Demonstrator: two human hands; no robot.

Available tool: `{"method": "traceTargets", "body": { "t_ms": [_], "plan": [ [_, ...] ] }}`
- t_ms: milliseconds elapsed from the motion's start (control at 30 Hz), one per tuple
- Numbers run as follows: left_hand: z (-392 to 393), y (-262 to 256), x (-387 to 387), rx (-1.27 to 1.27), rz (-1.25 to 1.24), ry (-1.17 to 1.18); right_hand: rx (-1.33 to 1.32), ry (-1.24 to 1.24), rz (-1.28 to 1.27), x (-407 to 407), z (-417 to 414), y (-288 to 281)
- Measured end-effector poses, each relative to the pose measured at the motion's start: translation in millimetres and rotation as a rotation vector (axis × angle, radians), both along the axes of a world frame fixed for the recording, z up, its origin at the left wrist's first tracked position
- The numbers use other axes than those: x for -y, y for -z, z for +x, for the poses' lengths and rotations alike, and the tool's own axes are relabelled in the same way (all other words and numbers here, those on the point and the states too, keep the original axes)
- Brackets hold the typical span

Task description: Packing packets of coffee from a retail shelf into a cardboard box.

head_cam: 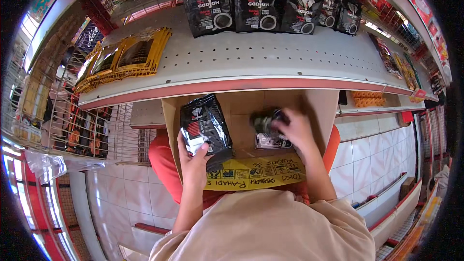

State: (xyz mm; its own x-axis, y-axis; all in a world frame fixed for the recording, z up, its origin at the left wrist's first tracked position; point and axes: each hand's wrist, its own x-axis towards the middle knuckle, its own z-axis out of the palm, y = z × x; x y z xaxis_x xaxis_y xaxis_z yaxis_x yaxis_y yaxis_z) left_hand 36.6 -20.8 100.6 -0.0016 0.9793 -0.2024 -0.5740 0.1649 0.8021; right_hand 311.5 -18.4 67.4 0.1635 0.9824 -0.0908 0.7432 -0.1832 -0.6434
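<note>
An open cardboard box (246, 114) rests on my lap, its yellow-printed flap towards me. Near its left wall, my left hand (194, 159) grips a black coffee pouch (206, 127) with a white elephant on it; more dark packaging shows just beneath. On the box's right side my right hand (293, 127) has hold of a dark item (266, 120), blurred and partly covered by the fingers, so its kind is unclear. Below that hand a phone (272, 141) with a lit screen lies in the box. Several black coffee pouches (257, 7) stand upright on the shelf above.
The metal shelf (224, 65), with a red front edge, juts over the box's far side. Yellow-gold packets (127, 56) lie on its left, other sachets (395, 61) on its right. A wire rack (87, 123) stands at left. Orange packs (369, 98) sit on a lower shelf at right.
</note>
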Motion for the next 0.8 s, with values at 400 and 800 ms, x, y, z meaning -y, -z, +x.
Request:
{"method": "traceTargets", "body": {
  "t_ms": [400,800],
  "plan": [
    [33.3,2.1,10.7,-0.087,0.185,0.416,-0.887,-0.069,0.193,28.4,-38.0,-48.8],
    [32.1,-0.3,20.7,-0.363,0.333,0.389,-0.633,-0.474,0.287,47.1,-59.4,-59.2]
  ]
}}
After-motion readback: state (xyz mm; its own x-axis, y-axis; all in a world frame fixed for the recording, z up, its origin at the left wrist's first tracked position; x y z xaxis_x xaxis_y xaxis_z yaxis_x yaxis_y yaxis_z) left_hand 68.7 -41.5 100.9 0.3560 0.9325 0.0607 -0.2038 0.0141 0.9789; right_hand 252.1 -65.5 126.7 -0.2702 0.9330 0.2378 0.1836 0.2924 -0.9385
